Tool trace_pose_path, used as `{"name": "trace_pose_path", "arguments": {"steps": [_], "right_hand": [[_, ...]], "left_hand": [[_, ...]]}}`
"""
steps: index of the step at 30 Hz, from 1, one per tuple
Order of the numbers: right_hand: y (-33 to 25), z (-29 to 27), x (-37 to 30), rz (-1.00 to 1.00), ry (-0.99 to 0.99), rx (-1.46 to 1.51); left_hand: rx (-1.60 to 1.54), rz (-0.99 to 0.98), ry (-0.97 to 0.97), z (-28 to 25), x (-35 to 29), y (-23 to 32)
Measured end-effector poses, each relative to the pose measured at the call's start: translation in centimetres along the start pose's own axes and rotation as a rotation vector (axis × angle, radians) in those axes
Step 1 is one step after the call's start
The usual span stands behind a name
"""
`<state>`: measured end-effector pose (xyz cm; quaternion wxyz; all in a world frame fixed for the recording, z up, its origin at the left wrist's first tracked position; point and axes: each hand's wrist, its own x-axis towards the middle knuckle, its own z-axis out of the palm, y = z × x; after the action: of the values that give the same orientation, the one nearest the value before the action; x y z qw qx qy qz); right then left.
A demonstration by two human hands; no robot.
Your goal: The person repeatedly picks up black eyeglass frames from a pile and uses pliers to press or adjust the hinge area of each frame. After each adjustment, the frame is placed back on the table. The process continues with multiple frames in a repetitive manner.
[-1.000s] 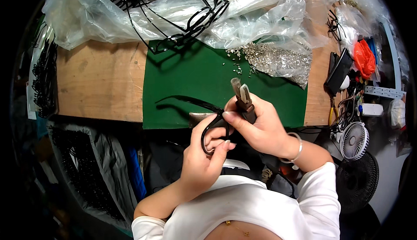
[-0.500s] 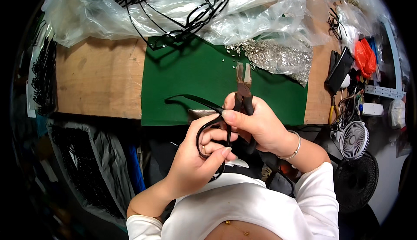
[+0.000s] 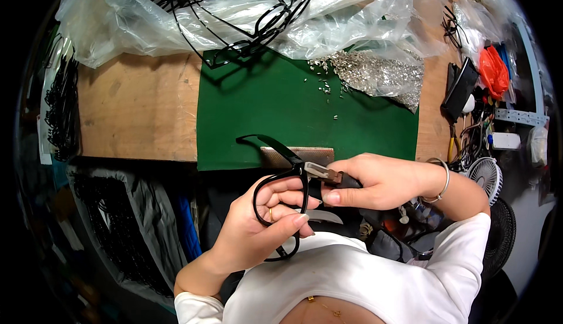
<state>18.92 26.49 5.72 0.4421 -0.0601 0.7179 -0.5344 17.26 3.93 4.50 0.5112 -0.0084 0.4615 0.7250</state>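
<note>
Head view: the left hand [image 3: 249, 230] pinches a black glasses frame [image 3: 305, 195] by its rim between thumb and fingers, just off the near edge of the desk [image 3: 135, 113], with its temple [image 3: 281, 150] pointing far and left over the green mat [image 3: 258, 101]. The right hand [image 3: 378, 180] is wrapped around pliers [image 3: 325, 174], their tips at the frame's hinge corner, though whether they grip it is hard to tell. Small silvery pieces [image 3: 375, 75] lie on the mat's far right
</note>
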Motion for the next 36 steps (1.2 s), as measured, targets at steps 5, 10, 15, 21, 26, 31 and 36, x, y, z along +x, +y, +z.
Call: {"name": "trace_pose_path", "arguments": {"steps": [5, 10, 15, 21, 26, 31, 36], "right_hand": [[-0.2, -0.2, 0.4, -0.070, 0.055, -0.118], [-0.7, 0.1, 0.7, 0.019, 0.140, -0.244], [-0.7, 0.5, 0.7, 0.071, 0.220, -0.283], [0.5, -2.3, 0.4, 0.087, -0.085, -0.123], [4.4, -0.6, 1.3, 0.005, 0.276, -0.102], [3.3, -0.8, 1.5, 0.015, 0.329, -0.054], [4.0, 0.2, 1.5, -0.020, 0.421, -0.023]], "left_hand": [[0.034, -0.029, 0.000, 0.2, 0.0, 0.4], [0.034, -0.038, 0.014, 0.3, 0.0, 0.0], [0.027, -0.032, 0.029, 0.6, 0.5, 0.0], [0.016, 0.002, 0.019, 0.4, 0.4, 0.5], [0.265, -0.012, 0.091, 0.3, 0.3, 3.3], [1.143, 0.201, 0.422, -10.4, 3.4, 7.2], [1.391, 0.338, 0.659, -14.0, 5.7, 9.8]]}}
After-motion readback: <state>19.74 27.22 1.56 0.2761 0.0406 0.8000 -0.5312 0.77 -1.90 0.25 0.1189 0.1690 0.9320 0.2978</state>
